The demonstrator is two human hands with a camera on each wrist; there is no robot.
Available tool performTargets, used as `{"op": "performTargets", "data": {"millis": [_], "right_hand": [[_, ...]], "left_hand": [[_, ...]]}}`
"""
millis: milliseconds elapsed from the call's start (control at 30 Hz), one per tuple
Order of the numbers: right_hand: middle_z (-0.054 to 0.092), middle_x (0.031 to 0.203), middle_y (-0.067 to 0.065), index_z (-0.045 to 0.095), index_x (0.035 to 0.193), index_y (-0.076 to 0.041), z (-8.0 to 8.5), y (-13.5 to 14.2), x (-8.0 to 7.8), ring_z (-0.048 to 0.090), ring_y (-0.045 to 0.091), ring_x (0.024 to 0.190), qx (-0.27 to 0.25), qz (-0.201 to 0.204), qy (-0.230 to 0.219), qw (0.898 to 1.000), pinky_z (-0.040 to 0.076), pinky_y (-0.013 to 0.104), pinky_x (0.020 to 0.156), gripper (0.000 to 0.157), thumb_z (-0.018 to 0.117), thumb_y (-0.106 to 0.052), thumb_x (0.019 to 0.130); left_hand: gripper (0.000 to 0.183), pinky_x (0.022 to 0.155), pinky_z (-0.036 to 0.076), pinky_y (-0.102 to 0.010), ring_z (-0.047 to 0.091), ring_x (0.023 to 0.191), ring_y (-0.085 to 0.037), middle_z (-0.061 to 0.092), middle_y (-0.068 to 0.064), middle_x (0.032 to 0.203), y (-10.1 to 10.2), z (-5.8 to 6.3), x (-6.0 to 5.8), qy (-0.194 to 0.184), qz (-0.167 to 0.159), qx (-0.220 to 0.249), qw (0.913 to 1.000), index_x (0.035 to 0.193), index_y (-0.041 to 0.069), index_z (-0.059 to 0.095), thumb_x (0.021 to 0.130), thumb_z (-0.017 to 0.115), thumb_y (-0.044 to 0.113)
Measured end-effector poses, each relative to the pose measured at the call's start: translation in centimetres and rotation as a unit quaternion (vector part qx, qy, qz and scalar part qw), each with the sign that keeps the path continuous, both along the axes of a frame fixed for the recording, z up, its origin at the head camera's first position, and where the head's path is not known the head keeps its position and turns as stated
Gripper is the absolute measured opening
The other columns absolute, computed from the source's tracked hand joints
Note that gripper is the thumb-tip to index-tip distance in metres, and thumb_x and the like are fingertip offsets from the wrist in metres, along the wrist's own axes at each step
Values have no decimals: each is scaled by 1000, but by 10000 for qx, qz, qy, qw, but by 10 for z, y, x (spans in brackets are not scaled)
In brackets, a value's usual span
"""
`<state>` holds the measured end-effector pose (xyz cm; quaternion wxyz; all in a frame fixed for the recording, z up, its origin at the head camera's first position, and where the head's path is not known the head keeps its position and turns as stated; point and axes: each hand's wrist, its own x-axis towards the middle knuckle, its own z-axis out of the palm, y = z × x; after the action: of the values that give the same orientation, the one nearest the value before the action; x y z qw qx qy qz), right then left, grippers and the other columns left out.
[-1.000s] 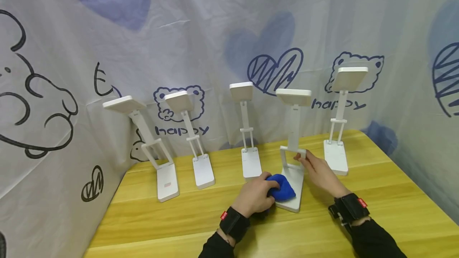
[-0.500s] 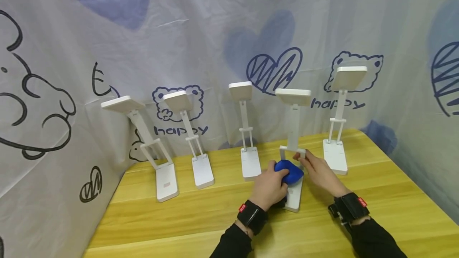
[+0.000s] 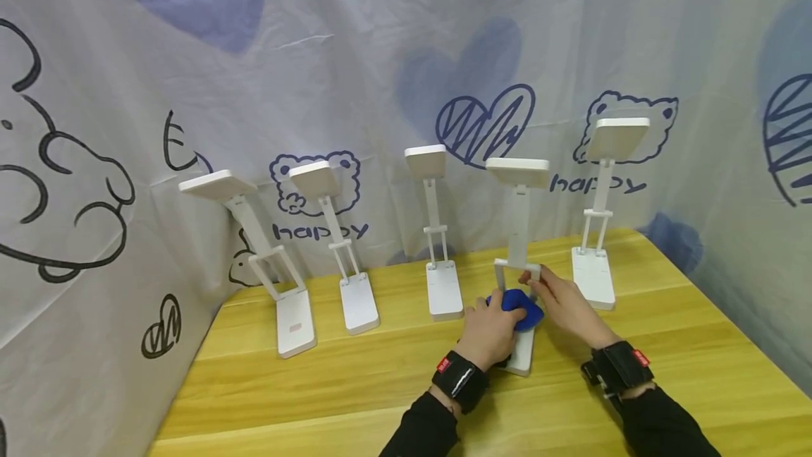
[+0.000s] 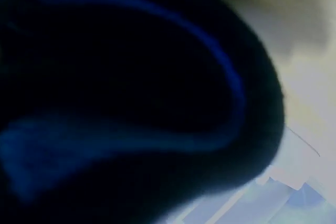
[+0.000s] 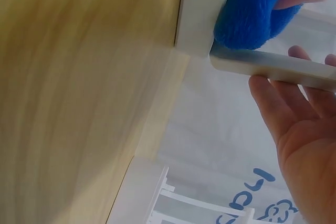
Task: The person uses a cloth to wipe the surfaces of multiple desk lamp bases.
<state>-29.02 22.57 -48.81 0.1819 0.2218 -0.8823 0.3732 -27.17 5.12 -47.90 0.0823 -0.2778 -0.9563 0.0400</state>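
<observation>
My left hand (image 3: 487,330) holds a fuzzy blue cloth (image 3: 525,310) against the base of a white desk lamp (image 3: 519,231), near the foot of its support legs. At the lamp's right side, my right hand (image 3: 564,305) pinches one leg of the lower frame. The right wrist view shows its fingers along that leg (image 5: 247,66), thumb side hidden, with the blue cloth (image 5: 252,19) touching the leg where it meets the base. Dark folds of the cloth (image 4: 121,140) fill most of the left wrist view. The lamp stands upright, its head tilted forward.
Three more white desk lamps stand left of the hands, at far left (image 3: 294,323), left (image 3: 359,302) and centre (image 3: 444,291). Another lamp (image 3: 593,277) stands close behind the right hand. A patterned curtain (image 3: 368,90) hangs behind the wooden table (image 3: 285,400).
My left hand has slid the blue cloth from the front part of the lamp base back and rightward to the legs. My right hand has stayed on the lamp's leg.
</observation>
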Motion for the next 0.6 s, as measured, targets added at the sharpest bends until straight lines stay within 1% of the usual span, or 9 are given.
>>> {"op": "performTargets", "data": {"millis": [100,233,400,500,600], "right_hand": [[66,109,18,54,116,-6,-1,-2,1,62,32,93,-5,-21,72,10000,52,50,71,24,36,-14,103],[66,108,19,54,116,-5,1,-2,2,61,34,97,-27,26,126,9999,52,53,73,23,37,-13,103],[66,107,19,55,112,-6,3,-1,2,61,34,97,-57,5,206,9998,51,51,71,20,39,-12,102],[66,108,19,55,112,-7,3,-1,1,60,35,99,-50,26,137,9999,51,51,72,21,38,-13,102],[65,110,21,54,114,-6,2,-1,1,59,36,103,-53,63,-35,10000,51,54,77,23,36,-14,103]], "left_hand": [[46,78,51,-46,53,106,-32,47,-6,136,-8,2,4,-211,-284,26,9994,126,46,57,83,69,32],[49,78,52,-46,53,104,-31,46,-6,139,-21,3,10,-409,-653,123,9970,124,46,58,82,68,24],[48,74,52,-40,54,97,-25,47,-4,135,-34,4,16,-532,-1051,296,9926,123,44,61,82,66,20],[45,75,52,-36,54,98,-23,48,-5,135,-44,5,20,-624,-1251,308,9897,123,43,61,84,66,21],[45,81,52,-35,54,102,-24,46,-7,137,-54,4,24,-734,-1390,302,9871,124,41,60,85,66,20]]}}
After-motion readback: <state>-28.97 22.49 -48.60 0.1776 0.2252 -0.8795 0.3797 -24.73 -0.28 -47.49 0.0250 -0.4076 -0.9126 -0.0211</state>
